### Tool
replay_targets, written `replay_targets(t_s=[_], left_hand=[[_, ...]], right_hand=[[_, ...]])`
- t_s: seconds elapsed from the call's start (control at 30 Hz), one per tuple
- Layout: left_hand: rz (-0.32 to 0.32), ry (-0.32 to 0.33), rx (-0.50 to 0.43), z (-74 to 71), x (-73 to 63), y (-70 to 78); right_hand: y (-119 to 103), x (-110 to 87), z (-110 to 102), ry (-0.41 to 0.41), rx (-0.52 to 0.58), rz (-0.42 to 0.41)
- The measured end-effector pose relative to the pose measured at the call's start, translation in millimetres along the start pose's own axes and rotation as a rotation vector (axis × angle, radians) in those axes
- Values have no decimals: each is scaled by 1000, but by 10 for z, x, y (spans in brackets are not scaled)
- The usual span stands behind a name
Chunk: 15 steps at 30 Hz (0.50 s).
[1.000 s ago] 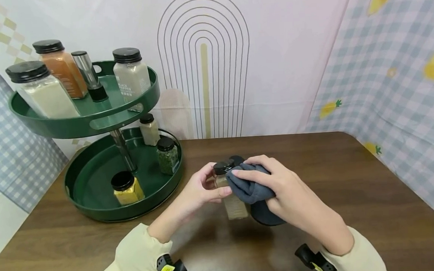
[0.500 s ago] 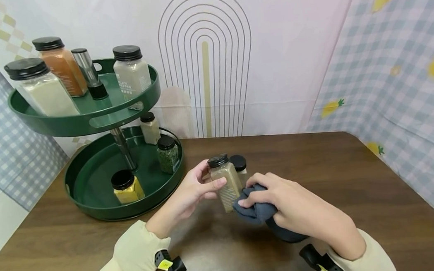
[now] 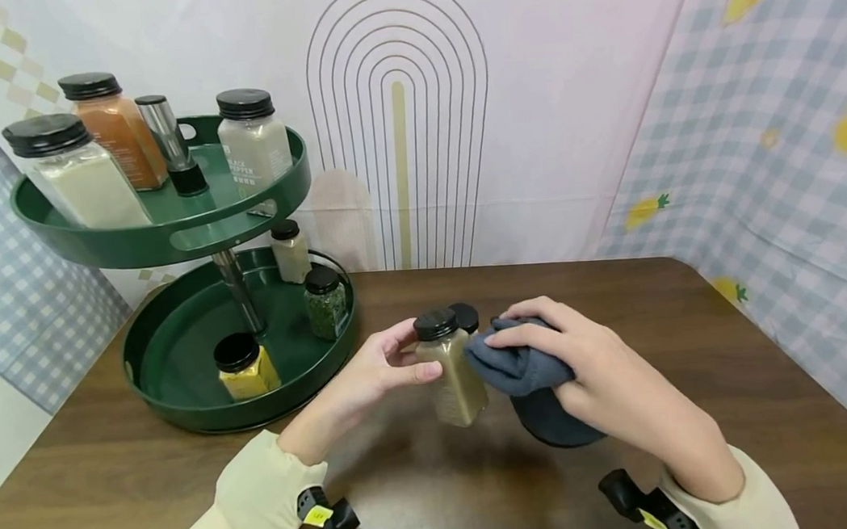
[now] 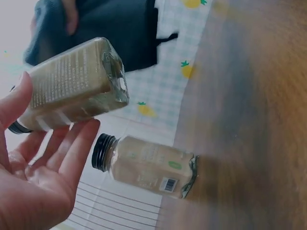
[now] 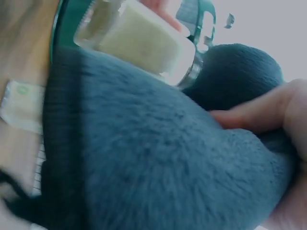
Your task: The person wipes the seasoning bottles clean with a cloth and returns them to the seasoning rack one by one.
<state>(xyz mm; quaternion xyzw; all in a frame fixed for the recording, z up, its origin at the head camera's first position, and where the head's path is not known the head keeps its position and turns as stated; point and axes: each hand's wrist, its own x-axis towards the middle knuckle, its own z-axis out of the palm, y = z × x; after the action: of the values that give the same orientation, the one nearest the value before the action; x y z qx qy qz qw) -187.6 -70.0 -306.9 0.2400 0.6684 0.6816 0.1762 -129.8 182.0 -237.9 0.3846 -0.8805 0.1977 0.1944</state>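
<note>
Jar with clear square sides, a black screw lid and beige-brown powder (image 3: 458, 385): held in the left hand (image 3: 377, 371), thumb across the near face and fingers behind. Powder fills most of the body; white printed text shows on one face. The jar is slightly tilted, lid on, raised off the brown wood-grain worktop (image 3: 653, 323).

The right hand (image 3: 588, 361) grips a bunched dark blue-grey plush cloth (image 3: 514, 362), part of which hangs below the fingers. The cloth is just beside the jar; contact between the two cannot be confirmed.

Directly behind stands a second clear jar with a black lid and beige contents (image 4: 148, 165), upright on the worktop, a barcode and green mark visible on its side.

To the left, a two-tier round green stand (image 3: 105, 250) carries the remaining containers, all lidded in black. Upper tier: a large clear jar of cream powder (image 3: 91, 188), a large clear jar of orange-brown powder (image 3: 123, 141), a clear jar of pale powder lettered "Black Pepper" (image 3: 260, 151), and a slim silver-and-black cylinder (image 3: 168, 138), contents not visible. Lower tier: a small jar of yellow contents (image 3: 250, 378), a small jar of green flakes (image 3: 327, 311) and a small jar of pale contents (image 3: 291, 258).
</note>
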Motion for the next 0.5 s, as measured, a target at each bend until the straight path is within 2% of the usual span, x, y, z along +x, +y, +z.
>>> replay_targets(t_s=[0.1, 0.2, 0.5], left_hand=[[44, -59, -22, 23, -3, -11], [69, -86, -73, 40, -7, -8], [29, -40, -262, 40, -28, 35]], right_hand=[[-1, 50, 80, 59, 49, -38], [-1, 82, 142, 76, 93, -56], [58, 60, 160, 28, 153, -79]])
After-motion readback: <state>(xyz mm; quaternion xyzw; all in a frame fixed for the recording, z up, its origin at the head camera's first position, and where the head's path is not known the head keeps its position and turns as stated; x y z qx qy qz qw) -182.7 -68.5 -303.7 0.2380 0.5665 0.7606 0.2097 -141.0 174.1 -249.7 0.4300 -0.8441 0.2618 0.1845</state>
